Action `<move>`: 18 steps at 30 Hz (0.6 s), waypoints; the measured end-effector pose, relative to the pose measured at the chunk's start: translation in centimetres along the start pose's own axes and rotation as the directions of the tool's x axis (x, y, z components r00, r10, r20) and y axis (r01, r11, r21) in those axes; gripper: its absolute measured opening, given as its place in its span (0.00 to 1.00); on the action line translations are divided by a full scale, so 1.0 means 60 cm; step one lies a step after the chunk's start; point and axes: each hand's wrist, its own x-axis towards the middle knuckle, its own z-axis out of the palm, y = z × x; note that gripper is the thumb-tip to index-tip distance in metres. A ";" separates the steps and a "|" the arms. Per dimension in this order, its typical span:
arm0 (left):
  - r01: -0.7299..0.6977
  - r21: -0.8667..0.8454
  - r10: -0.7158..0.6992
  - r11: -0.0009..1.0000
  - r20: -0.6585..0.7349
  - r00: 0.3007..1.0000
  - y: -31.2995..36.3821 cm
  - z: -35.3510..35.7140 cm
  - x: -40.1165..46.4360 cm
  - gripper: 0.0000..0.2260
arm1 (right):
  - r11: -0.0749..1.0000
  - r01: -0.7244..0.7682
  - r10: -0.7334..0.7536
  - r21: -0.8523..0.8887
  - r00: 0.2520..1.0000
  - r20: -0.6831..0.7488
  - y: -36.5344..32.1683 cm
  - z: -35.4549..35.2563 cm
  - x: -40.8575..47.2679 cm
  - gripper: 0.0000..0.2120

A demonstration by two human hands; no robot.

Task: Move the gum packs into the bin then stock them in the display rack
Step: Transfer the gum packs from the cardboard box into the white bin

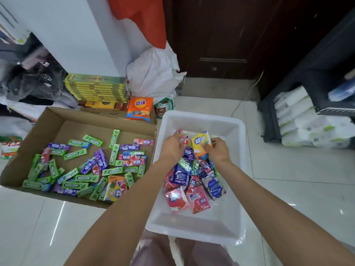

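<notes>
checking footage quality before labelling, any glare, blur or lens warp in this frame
Head view: bright streaks of glare on the glossy floor tiles; wide-angle warp bends the dark rack and wall at the edges; motion blur softens the corners, the left hand and right hand, while the gum packs in the cardboard box stay readable.

Glossy foil gum packs [194,181], translucent white plastic bin [201,223], matt brown cardboard box [57,120], shiny floor tiles [299,189]

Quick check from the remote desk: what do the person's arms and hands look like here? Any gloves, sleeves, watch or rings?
Both forearms are bare right up to the frame's lower edge, with no sleeves showing. The left hand and right hand wear no gloves. No watch, bracelet or wrist strap shows on either wrist. Rings cannot be made out; the fingers are too blurred to tell.
</notes>
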 end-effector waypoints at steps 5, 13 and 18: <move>-0.020 -0.006 0.019 1.000 -0.055 0.998 0.000 0.009 -0.011 0.16 | 0.957 0.210 -0.199 -0.201 0.977 0.074 0.005 -0.005 -0.009 0.19; -0.100 -0.117 0.058 0.988 -0.317 0.947 -0.055 -0.083 -0.079 0.09 | 0.854 0.495 -0.449 -0.161 0.857 0.253 -0.076 0.058 -0.062 0.16; 0.046 -0.162 -0.108 0.986 -0.400 0.910 -0.157 -0.185 -0.114 0.09 | 0.795 0.592 -0.513 -0.131 0.772 0.375 -0.155 0.161 -0.109 0.17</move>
